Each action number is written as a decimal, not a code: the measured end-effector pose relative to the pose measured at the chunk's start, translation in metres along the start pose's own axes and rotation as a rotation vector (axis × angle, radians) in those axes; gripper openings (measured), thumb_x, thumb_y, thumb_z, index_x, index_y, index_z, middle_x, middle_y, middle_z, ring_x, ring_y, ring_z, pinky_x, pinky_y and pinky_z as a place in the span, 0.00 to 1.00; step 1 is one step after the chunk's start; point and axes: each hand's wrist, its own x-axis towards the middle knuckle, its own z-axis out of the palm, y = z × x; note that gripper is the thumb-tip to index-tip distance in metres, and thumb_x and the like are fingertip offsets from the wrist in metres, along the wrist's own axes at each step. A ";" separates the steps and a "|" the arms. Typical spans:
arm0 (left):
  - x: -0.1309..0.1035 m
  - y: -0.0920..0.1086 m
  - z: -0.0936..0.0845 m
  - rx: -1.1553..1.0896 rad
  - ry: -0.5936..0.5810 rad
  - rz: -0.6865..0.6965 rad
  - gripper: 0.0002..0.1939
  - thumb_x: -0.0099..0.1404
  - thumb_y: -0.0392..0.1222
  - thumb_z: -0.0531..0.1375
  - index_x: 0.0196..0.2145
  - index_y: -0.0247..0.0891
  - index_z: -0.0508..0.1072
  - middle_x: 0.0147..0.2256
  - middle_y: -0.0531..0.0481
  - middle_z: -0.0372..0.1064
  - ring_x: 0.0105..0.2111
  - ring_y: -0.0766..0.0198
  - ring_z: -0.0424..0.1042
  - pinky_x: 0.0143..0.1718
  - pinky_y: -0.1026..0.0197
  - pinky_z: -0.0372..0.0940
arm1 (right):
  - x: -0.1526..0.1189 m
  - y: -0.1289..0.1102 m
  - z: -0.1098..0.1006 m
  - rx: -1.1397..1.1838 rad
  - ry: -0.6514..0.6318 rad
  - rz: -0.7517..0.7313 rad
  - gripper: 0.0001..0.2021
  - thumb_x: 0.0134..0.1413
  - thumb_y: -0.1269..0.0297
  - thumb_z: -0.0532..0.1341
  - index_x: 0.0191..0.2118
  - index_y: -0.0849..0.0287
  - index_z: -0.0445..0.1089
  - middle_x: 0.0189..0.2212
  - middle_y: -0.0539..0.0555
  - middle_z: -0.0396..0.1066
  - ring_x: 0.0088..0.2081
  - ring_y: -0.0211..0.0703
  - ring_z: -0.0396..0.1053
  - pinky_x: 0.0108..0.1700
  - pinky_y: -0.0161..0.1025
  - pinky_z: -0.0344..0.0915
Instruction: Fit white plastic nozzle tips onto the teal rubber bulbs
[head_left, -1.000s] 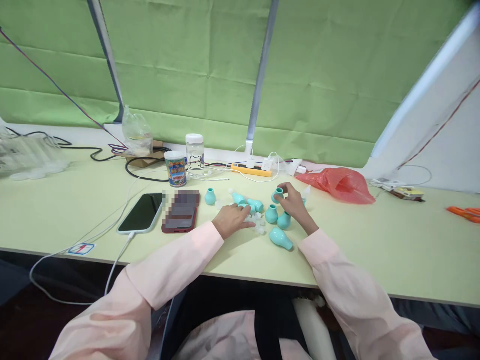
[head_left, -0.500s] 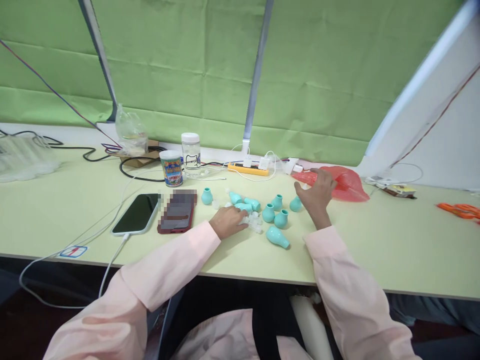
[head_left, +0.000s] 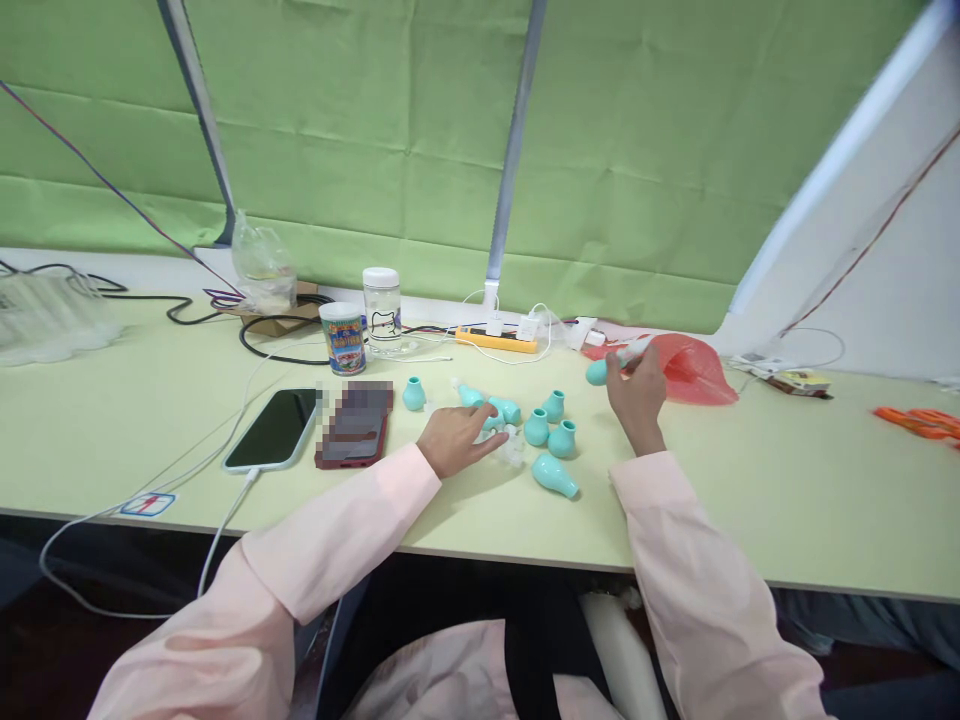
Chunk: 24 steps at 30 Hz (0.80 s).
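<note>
My right hand [head_left: 637, 393] pinches a turquoise bulb-shaped piece [head_left: 597, 372] with a whitish tip, raised over the table near the red plastic bag [head_left: 690, 368]. My left hand [head_left: 457, 440] has its fingers apart above small clear pieces [head_left: 512, 447] and turquoise pieces, which it partly hides. Between the hands, open-necked turquoise bulbs [head_left: 562, 438] stand upright in a group. One turquoise bulb [head_left: 555, 476] lies on its side nearer the front edge. Another upright bulb [head_left: 413, 393] is left of the pile.
Two phones, one black-screened [head_left: 274, 430] and one in a red case [head_left: 356, 425], lie at left. Behind them stand a noodle cup [head_left: 344, 340] and a clear jar [head_left: 382, 312]. A yellow power strip [head_left: 496, 340] is at the back; orange scissors [head_left: 919, 420] lie far right.
My right hand has closed on the turquoise bulb at the right and lifted it, turning it sideways. My left hand has risen slightly, and its fingers have spread.
</note>
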 end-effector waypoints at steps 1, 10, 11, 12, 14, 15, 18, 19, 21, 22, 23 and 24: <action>-0.001 0.000 -0.002 -0.043 0.053 -0.006 0.19 0.60 0.52 0.42 0.38 0.36 0.62 0.28 0.49 0.67 0.26 0.64 0.66 0.25 0.64 0.55 | -0.005 -0.009 -0.003 0.111 0.099 -0.056 0.17 0.48 0.56 0.48 0.41 0.62 0.54 0.32 0.59 0.62 0.36 0.47 0.62 0.38 0.46 0.57; -0.006 -0.004 -0.009 -0.421 0.326 -0.080 0.16 0.59 0.50 0.45 0.29 0.34 0.63 0.21 0.54 0.58 0.22 0.70 0.58 0.25 0.67 0.53 | -0.063 -0.063 -0.006 0.468 -0.221 -0.700 0.16 0.48 0.62 0.51 0.45 0.55 0.54 0.38 0.57 0.61 0.38 0.45 0.61 0.34 0.40 0.59; -0.006 -0.004 -0.009 -0.447 0.339 -0.083 0.16 0.58 0.50 0.46 0.28 0.34 0.63 0.21 0.54 0.57 0.22 0.70 0.58 0.25 0.67 0.53 | -0.066 -0.064 -0.006 0.414 -0.257 -0.779 0.16 0.48 0.63 0.51 0.45 0.55 0.55 0.36 0.57 0.62 0.36 0.44 0.62 0.34 0.40 0.58; -0.006 -0.004 -0.010 -0.469 0.344 -0.083 0.16 0.58 0.51 0.47 0.28 0.34 0.63 0.21 0.54 0.57 0.23 0.70 0.58 0.25 0.67 0.53 | -0.069 -0.065 -0.005 0.356 -0.283 -0.849 0.16 0.49 0.63 0.51 0.46 0.56 0.56 0.32 0.56 0.64 0.33 0.44 0.62 0.33 0.40 0.57; -0.005 -0.003 -0.010 -0.508 0.322 -0.075 0.16 0.57 0.52 0.49 0.27 0.34 0.63 0.20 0.54 0.57 0.22 0.70 0.57 0.25 0.67 0.52 | -0.073 -0.067 -0.002 0.256 -0.314 -0.960 0.14 0.49 0.63 0.51 0.44 0.58 0.59 0.26 0.54 0.64 0.28 0.42 0.62 0.32 0.40 0.54; -0.005 -0.002 -0.010 -0.526 0.293 -0.061 0.16 0.57 0.51 0.48 0.27 0.35 0.63 0.20 0.55 0.57 0.22 0.71 0.56 0.24 0.67 0.52 | -0.076 -0.067 0.000 0.224 -0.326 -1.001 0.13 0.49 0.62 0.51 0.41 0.59 0.62 0.23 0.53 0.64 0.26 0.41 0.61 0.31 0.40 0.53; -0.002 -0.001 -0.007 -0.582 0.213 -0.019 0.19 0.60 0.49 0.43 0.21 0.35 0.61 0.18 0.55 0.55 0.20 0.71 0.54 0.24 0.67 0.51 | -0.084 -0.068 0.006 0.205 -0.372 -1.048 0.11 0.48 0.59 0.51 0.28 0.60 0.65 0.20 0.53 0.62 0.24 0.40 0.59 0.29 0.38 0.51; -0.001 -0.001 -0.005 -0.618 0.194 -0.021 0.21 0.60 0.49 0.42 0.18 0.34 0.60 0.17 0.54 0.54 0.19 0.72 0.53 0.23 0.67 0.50 | -0.087 -0.068 0.008 0.209 -0.382 -1.045 0.11 0.48 0.58 0.51 0.25 0.59 0.64 0.19 0.53 0.61 0.24 0.39 0.59 0.28 0.37 0.51; 0.001 -0.002 -0.002 -0.748 0.164 -0.077 0.23 0.60 0.50 0.41 0.14 0.34 0.57 0.15 0.55 0.51 0.17 0.72 0.50 0.21 0.66 0.48 | -0.091 -0.069 0.009 0.219 -0.390 -1.028 0.11 0.49 0.58 0.51 0.25 0.59 0.63 0.19 0.52 0.62 0.23 0.38 0.58 0.26 0.36 0.50; 0.002 -0.002 0.000 -0.840 0.140 -0.117 0.23 0.60 0.51 0.41 0.14 0.34 0.55 0.14 0.55 0.49 0.16 0.73 0.49 0.20 0.67 0.47 | -0.093 -0.070 0.009 0.221 -0.388 -1.023 0.11 0.49 0.58 0.51 0.26 0.59 0.64 0.19 0.52 0.62 0.23 0.38 0.58 0.26 0.36 0.50; 0.003 -0.004 0.001 -0.938 0.108 -0.157 0.23 0.59 0.52 0.42 0.13 0.35 0.54 0.13 0.56 0.47 0.15 0.74 0.47 0.18 0.67 0.46 | -0.093 -0.070 0.009 0.222 -0.380 -1.020 0.11 0.49 0.58 0.51 0.26 0.59 0.64 0.19 0.52 0.63 0.23 0.38 0.59 0.26 0.36 0.50; 0.005 -0.005 0.001 -1.033 0.070 -0.193 0.23 0.58 0.53 0.43 0.13 0.35 0.54 0.13 0.57 0.46 0.14 0.74 0.46 0.17 0.67 0.44 | -0.094 -0.070 0.009 0.224 -0.368 -1.017 0.11 0.49 0.58 0.51 0.27 0.60 0.64 0.20 0.53 0.63 0.23 0.38 0.59 0.26 0.36 0.51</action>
